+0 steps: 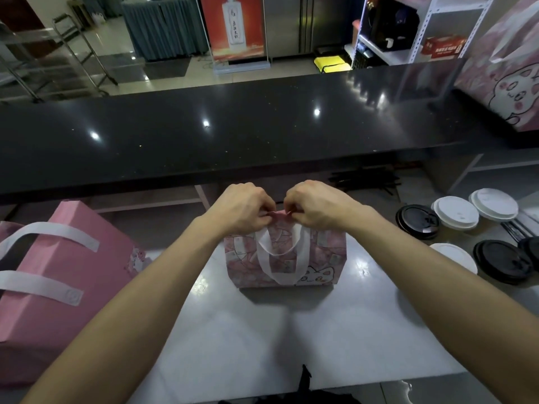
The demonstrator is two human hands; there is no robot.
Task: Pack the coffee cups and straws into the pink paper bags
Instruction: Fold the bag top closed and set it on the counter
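Pink paper bag (284,259) stood upright mid-tabletop (291,330). Left hand (243,207) and right hand (318,205) pinched its top edge, fingers curled tight (handles hanging loose). Lidded coffee cups (455,212) stood right.

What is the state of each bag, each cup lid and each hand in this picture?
Middle pink paper bag: upright, top edge pinched together.
Left hand: pinches the bag's top edge.
Right hand: pinches the same edge.
Pink bag at left: lying on its side, handles up.
Pink bag at far right: upright on the black counter.
White-lidded cups: lids on.
Black-lidded cups: lids on.
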